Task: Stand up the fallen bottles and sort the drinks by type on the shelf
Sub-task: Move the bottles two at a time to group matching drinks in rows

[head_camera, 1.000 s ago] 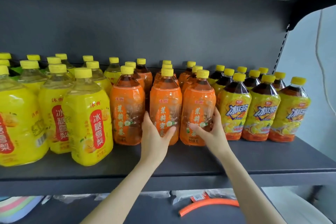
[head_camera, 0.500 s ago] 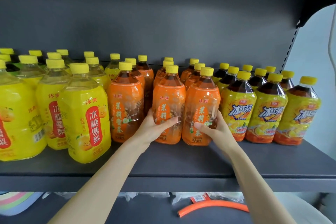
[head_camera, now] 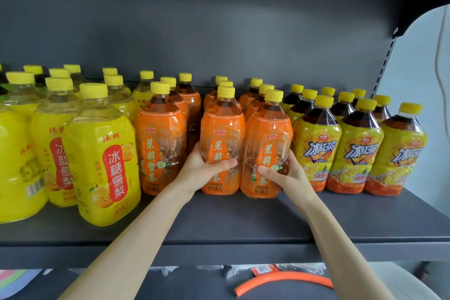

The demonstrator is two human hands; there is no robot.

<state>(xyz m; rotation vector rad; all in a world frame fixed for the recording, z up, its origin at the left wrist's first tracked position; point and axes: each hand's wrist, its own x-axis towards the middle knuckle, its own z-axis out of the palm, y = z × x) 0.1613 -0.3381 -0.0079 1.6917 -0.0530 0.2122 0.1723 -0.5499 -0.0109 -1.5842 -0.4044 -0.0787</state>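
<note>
Orange tea bottles [head_camera: 160, 148] stand upright mid-shelf [head_camera: 243, 226], the left hand [head_camera: 204, 170] wrapped round the near middle bottle [head_camera: 222, 129] and the right hand [head_camera: 283, 174] round its right neighbour [head_camera: 267, 134], most fingers hidden behind them, far rows showing mostly caps, the leftmost yellow bottle [head_camera: 14, 153] cut off.
</note>
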